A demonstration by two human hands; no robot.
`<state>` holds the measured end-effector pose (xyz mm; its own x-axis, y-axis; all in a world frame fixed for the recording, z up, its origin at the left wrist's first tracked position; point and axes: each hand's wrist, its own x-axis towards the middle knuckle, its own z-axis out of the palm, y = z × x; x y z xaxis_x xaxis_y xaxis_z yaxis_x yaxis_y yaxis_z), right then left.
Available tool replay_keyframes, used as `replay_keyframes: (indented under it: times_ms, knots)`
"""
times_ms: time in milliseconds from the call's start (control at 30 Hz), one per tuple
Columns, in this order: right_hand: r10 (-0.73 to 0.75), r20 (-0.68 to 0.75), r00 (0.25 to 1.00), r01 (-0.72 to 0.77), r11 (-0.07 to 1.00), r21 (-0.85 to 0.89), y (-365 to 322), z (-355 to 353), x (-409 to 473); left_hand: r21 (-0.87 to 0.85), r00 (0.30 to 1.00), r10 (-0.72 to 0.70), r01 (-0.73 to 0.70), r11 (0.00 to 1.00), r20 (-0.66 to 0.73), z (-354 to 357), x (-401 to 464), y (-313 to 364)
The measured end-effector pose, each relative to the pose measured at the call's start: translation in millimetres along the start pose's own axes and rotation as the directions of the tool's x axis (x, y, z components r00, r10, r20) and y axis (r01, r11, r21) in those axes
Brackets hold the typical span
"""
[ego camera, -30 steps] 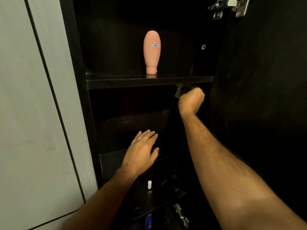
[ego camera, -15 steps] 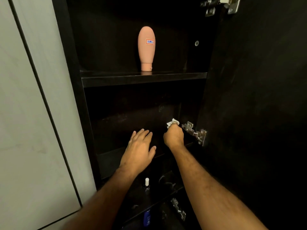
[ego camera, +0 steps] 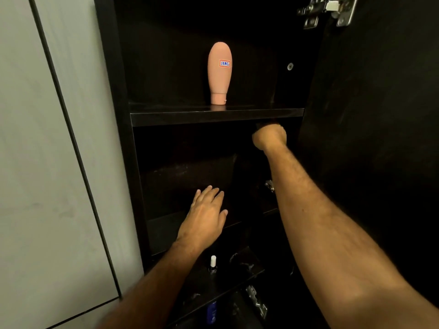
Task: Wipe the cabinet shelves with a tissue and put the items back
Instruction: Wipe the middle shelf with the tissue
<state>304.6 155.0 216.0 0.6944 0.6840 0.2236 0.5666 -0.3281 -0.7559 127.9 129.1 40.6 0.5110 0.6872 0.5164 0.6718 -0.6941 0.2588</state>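
A dark cabinet stands open in front of me. My right hand [ego camera: 269, 138] is a fist at the top right of the middle compartment, just under the upper shelf [ego camera: 213, 116]. Its curled fingers hold the tissue, which is almost lost in shadow above the knuckles. My left hand [ego camera: 204, 219] lies flat, fingers straight, on the middle shelf [ego camera: 164, 231]. A pink bottle [ego camera: 219, 72] with a small label stands upside down on its cap on the upper shelf.
The open cabinet door [ego camera: 380, 138] fills the right side, with metal hinges [ego camera: 327, 10] at top and lower down. On the lower shelf stand a small white-capped bottle [ego camera: 213, 263] and a blue bottle [ego camera: 211, 312]. A pale panel [ego camera: 47, 162] is to the left.
My right hand went down to the middle shelf's right corner with the tissue, then rose again to just under the upper shelf. The left hand stayed flat on the middle shelf.
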Motion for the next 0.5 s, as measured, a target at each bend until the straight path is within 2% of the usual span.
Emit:
replay_keyframes:
  times_ms: [100,200,300,400,500]
  knots:
    - [-0.191,-0.184,0.964,0.193,0.981,-0.009,11,11,-3,0.0,1.0,-0.003,0.003,1.0,0.0,1,0,0]
    - [-0.311,-0.242,0.919,0.303,0.95,-0.069,36,29,-6,-0.001,1.0,-0.006,0.006,1.0,-0.002,2,1,-1]
    - [-0.352,-0.206,0.913,0.321,0.932,-0.167,65,47,-11,0.007,1.0,-0.009,0.009,1.0,-0.011,2,1,0]
    - [-0.297,-0.049,0.954,0.279,0.932,-0.233,90,59,-22,0.018,1.0,-0.012,0.012,1.0,-0.014,3,2,1]
    - [-0.307,0.08,0.948,0.317,0.901,-0.296,99,64,-28,0.023,1.0,-0.022,0.022,0.999,-0.008,3,3,2]
